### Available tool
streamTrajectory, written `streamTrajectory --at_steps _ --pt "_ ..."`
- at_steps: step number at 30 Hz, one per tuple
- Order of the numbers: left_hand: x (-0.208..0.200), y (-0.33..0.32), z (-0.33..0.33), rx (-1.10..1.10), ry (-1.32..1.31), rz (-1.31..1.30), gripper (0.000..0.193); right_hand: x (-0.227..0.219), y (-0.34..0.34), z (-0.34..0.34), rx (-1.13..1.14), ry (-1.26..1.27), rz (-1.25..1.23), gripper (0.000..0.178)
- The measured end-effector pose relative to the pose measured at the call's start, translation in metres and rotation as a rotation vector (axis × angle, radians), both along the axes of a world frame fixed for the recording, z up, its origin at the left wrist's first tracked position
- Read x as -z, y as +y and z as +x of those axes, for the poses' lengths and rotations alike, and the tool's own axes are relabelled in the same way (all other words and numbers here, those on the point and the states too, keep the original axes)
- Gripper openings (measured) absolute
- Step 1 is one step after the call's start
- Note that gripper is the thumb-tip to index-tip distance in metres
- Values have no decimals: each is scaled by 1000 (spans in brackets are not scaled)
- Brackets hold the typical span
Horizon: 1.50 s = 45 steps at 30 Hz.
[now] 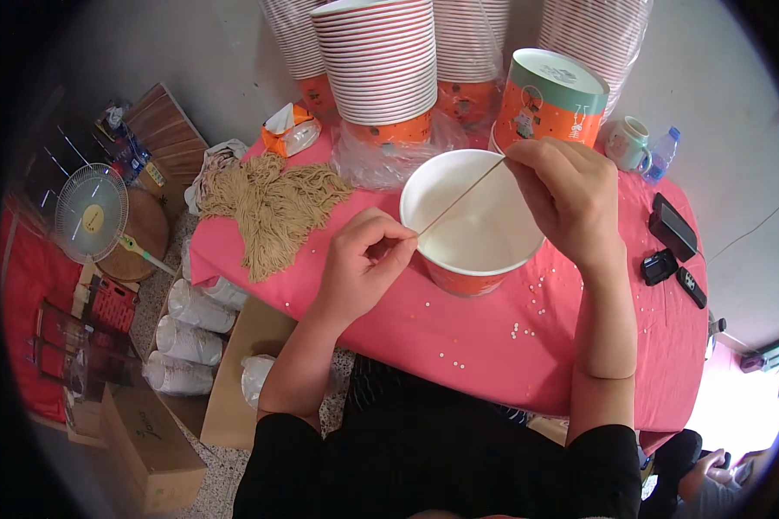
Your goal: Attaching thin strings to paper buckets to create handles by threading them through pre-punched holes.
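Note:
A thin tan cord (463, 196) is stretched taut at a slant above the mouth of a white-lined orange paper bucket (465, 282). My left hand (359, 264) pinches its lower end between thumb and forefinger, beside the bucket's left rim. Over the right rim, my right hand (571, 199) grips the upper end in closed fingers. The bucket stands upright on the pink-covered table (407, 324). To the left lies a loose heap of similar tan cords (273, 208), partly hanging over the table edge.
Tall stacks of paper buckets (376, 65) and an upturned green-and-orange bucket (550, 104) line the back. A mug (627, 144), a bottle (662, 156) and a black remote (691, 287) sit right. White specks (516, 330) dot the cloth. Another person's hand (710, 467) shows lower right.

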<state>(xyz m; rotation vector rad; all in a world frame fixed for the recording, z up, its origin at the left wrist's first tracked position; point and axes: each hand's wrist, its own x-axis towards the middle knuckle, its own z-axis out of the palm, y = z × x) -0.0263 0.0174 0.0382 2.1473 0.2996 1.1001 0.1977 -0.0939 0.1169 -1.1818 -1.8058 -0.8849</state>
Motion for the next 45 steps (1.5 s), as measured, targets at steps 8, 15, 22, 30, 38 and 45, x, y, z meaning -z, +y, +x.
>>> streamTrajectory --at_steps 8,15,22,30,38,45 --pt "8 2 -1 11 -19 -165 14 1 0 -1 -18 54 -41 13" --pt "-1 4 -1 61 75 -187 15 2 0 -1 -20 67 -54 12" --pt "-4 7 -4 86 150 -143 10 -3 -8 3 -87 194 -146 12" --pt "4 5 -1 123 80 -319 9 -14 -29 21 -337 613 -643 5" --pt "8 0 2 135 28 -369 9 -17 -48 31 -163 571 -714 7" --pt "8 11 -4 209 38 -446 39 -26 -53 23 130 409 -723 15"
